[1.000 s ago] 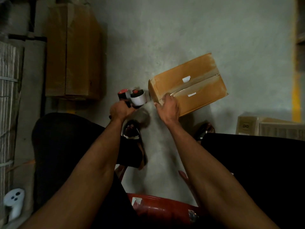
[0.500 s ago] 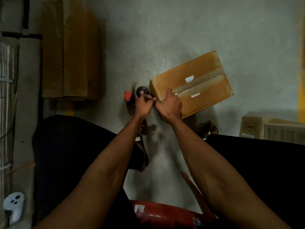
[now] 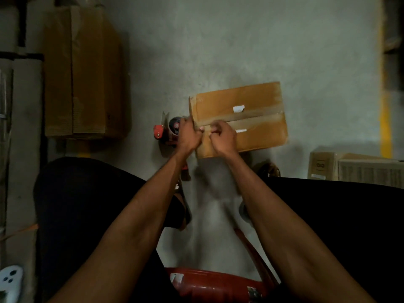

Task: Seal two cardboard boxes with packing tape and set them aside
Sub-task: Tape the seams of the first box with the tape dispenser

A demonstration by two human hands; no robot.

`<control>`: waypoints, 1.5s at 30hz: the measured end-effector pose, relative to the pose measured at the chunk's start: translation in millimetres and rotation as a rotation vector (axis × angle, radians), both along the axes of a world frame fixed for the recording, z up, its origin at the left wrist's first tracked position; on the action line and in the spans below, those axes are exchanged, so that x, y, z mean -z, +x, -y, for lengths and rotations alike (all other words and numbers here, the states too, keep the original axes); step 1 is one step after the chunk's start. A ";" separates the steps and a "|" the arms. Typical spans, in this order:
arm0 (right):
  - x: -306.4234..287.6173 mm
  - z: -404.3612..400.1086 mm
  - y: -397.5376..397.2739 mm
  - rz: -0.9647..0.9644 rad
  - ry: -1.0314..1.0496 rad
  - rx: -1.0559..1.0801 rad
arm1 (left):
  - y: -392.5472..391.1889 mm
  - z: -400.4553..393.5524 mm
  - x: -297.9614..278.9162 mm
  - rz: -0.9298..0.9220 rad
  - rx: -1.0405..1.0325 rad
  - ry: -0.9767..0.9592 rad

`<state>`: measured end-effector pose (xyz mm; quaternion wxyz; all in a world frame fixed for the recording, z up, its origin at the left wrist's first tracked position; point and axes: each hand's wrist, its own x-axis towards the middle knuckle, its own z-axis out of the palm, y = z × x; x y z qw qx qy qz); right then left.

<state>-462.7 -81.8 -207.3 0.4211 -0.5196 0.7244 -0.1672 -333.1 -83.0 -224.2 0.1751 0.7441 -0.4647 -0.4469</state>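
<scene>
A brown cardboard box lies on the concrete floor, its flaps closed and a strip of clear tape running along the top seam. My left hand and my right hand meet at the seam's near-left end, fingers curled, pinching the tape there. A red tape dispenser lies on the floor just left of the box, partly hidden behind my left hand. A second, larger cardboard box stands at the upper left.
Small pale cartons sit at the right, beside a yellow floor line. My dark-clad knees frame the lower view above a red stool. A white controller lies at the bottom left. Rolled material lines the left edge.
My left hand has set the tape dispenser on the floor and moved to the box's seam beside my right hand. The box has turned to lie more level in view.
</scene>
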 end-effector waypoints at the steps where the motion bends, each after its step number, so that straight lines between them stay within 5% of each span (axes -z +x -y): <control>1: 1.1 5.8 4.2 0.072 0.077 0.029 | 7.3 5.3 0.4 0.035 0.023 -0.028; 5: 17.1 18.8 12.5 0.315 0.229 0.148 | 3.3 7.8 -15.6 0.199 0.132 -0.223; 10: -0.1 17.7 -13.5 0.590 0.382 0.311 | -9.0 -0.7 -15.5 0.168 0.398 -0.203; 16: -11.3 6.1 -110.5 0.508 0.346 0.618 | -18.2 -0.1 -20.4 0.301 0.460 -0.171; 25: -10.7 13.0 -109.3 0.678 0.441 0.509 | -64.0 -25.8 -28.3 0.659 0.911 -0.100; 28: -6.0 7.8 -147.1 0.550 0.348 0.689 | -60.4 -27.3 -28.6 0.755 1.011 -0.141; 29: -8.0 5.0 -154.4 0.364 0.282 0.657 | -61.6 -26.0 -29.4 0.786 1.050 -0.149; 32: -15.0 3.0 -160.2 -0.282 0.055 0.133 | -66.9 -16.8 -33.7 0.833 1.153 -0.159; 37: -27.6 30.1 -150.8 -0.460 0.167 -0.485 | -59.2 0.0 -36.8 0.941 1.342 -0.209; 45: -28.7 40.1 -162.9 -0.543 0.172 -0.489 | -29.1 18.1 -31.2 1.076 1.349 -0.441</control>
